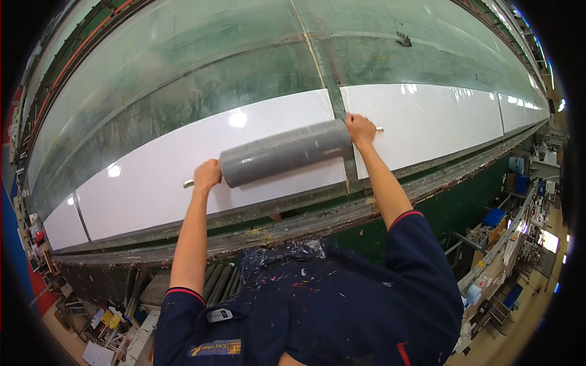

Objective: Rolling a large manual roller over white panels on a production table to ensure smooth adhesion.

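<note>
A wide grey roller [287, 152] lies across a glossy white sheet [152, 165] on the long green table. My left hand [207, 173] is closed round the metal shaft at the roller's left end, and the shaft's tip pokes out past the fist. At the other end my right hand [361, 129] grips the shaft the same way, a little farther from me. The roller slants, its right end farther away. Another white sheet [427, 122] lies to the right, past a narrow green gap, partly under my right forearm.
The green table [244, 73] runs far to both sides, with a paint-stained rail [293, 229] along its near edge. Smaller white pieces show at the far left and far right. A dark scrap [404, 40] lies at the back. Cluttered shelves and blue containers [493, 217] stand at right.
</note>
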Demonstrator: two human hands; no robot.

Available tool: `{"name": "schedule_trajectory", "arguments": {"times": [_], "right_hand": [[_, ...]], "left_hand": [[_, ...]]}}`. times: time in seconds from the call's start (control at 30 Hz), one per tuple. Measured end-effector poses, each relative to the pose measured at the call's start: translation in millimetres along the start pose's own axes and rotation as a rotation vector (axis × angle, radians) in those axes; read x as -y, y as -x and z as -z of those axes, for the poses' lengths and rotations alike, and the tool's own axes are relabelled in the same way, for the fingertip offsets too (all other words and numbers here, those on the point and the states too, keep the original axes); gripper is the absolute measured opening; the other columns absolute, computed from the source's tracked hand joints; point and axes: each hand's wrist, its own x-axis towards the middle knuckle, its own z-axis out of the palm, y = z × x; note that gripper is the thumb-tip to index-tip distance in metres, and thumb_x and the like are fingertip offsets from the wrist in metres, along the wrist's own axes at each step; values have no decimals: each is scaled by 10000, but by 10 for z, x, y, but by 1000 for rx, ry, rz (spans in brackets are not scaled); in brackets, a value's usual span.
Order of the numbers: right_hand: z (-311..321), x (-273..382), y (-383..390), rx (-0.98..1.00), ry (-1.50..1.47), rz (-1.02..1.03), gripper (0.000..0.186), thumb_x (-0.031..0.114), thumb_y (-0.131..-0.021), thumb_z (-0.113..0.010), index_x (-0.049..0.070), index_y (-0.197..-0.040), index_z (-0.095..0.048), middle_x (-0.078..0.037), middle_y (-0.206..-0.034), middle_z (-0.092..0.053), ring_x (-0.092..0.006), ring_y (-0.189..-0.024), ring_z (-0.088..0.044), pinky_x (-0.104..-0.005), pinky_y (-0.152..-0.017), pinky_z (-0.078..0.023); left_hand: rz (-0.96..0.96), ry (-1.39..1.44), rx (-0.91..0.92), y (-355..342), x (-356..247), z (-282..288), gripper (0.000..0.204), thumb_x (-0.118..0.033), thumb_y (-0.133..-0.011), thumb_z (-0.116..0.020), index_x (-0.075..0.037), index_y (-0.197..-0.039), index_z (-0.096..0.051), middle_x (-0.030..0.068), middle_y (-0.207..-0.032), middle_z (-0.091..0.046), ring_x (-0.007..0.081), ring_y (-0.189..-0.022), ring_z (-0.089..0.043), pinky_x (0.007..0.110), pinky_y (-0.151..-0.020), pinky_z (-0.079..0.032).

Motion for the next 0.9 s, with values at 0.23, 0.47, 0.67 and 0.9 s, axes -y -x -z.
{"name": "schedule_trajectory", "arguments": {"times": [0.23,0.47,0.67,0.9], "right_hand": [[7,-706,1144,-85,81,267,469,354,-859,-411,41,-592,-636,-175,-613,-600,-362,-594,-577,-456,-642,-436],[3,-1132,1767,-245,41,403,422,291,-832,-434,57,-537,-626,-153,-565,-589,-313,-558,-570,-419,-692,-407],[-28,-1236,1657,-75,40,531,496,348,-857,-406,33,-533,-611,-139,-586,-606,-288,-563,-576,-400,-737,-354],[275,-1849,1455,38,-84,518,483,357,-862,-428,59,-536,-623,-135,-572,-606,-291,-552,-567,-407,-769,-339]], "left_hand": [[39,9,-321,947,-16,-1050,459,-345,-841,-378,-4,-701,-651,222,-728,-620,374,-686,-619,460,-653,-483],[-18,12,-501,1392,-85,-1511,462,-314,-856,-368,-20,-636,-648,193,-662,-618,365,-618,-616,464,-601,-482],[101,-14,-538,1317,-34,-1501,541,-397,-900,-331,-29,-671,-654,196,-681,-621,360,-674,-620,457,-630,-478],[173,105,-453,1487,-774,-1561,548,-449,-896,-340,-36,-724,-656,198,-713,-622,373,-723,-614,465,-658,-463]]}}
